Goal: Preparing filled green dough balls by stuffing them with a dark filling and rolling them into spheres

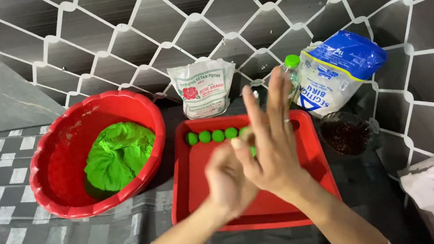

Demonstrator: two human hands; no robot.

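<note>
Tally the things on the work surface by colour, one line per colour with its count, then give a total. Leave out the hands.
Red: 2, the basin and the tray
Green: 5, the dough lump and 4 clearly visible dough balls; a fifth ball is half hidden by the hands
White: 1, the flour bag
Blue and white: 1, the second bag
Clear: 1, the glass bowl
Total: 10

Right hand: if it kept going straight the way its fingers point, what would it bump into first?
Probably the small green-capped bottle just beyond the right hand, between the two bags; depth is hard to judge.
</note>
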